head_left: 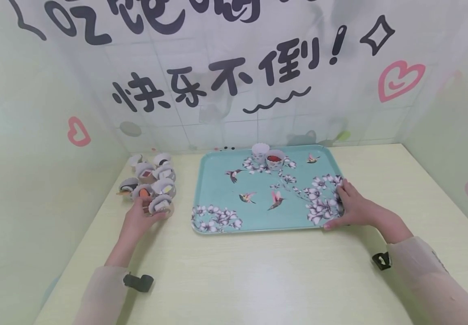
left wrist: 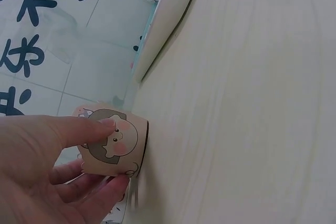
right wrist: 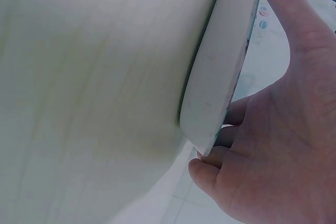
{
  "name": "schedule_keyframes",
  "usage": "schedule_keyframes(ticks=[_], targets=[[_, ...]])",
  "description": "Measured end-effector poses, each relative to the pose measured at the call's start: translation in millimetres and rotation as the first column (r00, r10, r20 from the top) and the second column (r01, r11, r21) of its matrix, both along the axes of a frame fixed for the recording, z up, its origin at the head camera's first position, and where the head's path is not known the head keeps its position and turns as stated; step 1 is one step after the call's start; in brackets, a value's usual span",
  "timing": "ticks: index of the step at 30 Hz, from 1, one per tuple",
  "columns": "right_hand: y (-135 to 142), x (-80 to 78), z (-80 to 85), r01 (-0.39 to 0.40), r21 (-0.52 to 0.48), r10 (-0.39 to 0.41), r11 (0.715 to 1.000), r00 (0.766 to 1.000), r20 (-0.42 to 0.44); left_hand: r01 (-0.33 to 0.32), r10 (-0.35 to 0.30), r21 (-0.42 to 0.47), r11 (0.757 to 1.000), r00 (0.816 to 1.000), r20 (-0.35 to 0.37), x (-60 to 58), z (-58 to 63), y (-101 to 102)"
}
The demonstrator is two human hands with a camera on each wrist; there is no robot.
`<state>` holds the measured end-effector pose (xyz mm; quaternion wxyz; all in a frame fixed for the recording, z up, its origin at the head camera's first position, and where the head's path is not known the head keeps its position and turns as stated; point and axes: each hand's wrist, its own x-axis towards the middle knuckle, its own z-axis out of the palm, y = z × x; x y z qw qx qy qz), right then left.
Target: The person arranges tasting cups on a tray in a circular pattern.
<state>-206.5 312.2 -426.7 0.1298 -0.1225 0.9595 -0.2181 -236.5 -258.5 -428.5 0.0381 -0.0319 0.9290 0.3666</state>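
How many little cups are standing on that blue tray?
2: a pale cup near the back edge of the tray, and a red-filled cup just to its right, slightly nearer. Any nested inside them could be hidden.

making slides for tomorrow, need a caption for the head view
Left hand grips a cup beside more cups; right hand holds a floral turquoise tray near its front right corner.

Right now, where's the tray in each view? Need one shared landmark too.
Head: the tray lies around the middle, its right edge at the right hand.
Left wrist: the tray is at top centre, its pale side sloping down leftward.
Right wrist: the tray is right of centre, upper half mostly, beside the hand.
Shared landmark: black wall lettering; top, left and upper-right edge respectively.
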Motion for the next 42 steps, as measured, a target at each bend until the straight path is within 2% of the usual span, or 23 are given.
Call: schedule_keyframes(ticks=[10, 20, 27, 42], targets=[[-1, 0.6, 2.0, 0.018, -0.012, -0.018, 1.0, 0.999, 0.031, 0.01, -0.01, -0.002, 1.0, 1.0, 0.01, 4.0, 7.1, 4], [-1, 1.4, 3.6, 0.017, -0.011, -0.016, 1.0, 0.999, 0.034, 0.039, -0.039, -0.001, 0.999, 0.999, -0.026, 6.7, 15.7, 10], [0, 0.3, 1.6, 0.016, -0.008, -0.016, 1.0, 1.0, 0.023, 0.064, -0.064, -0.006, 0.998, 0.995, -0.081, 6.4, 20.6, 16], [0, -0.1, 1.4, 0.016, -0.017, -0.015, 1.0, 1.0, 0.019, 0.104, -0.105, -0.016, 0.994, 0.988, -0.112, 0.6, 31.7, 35]])
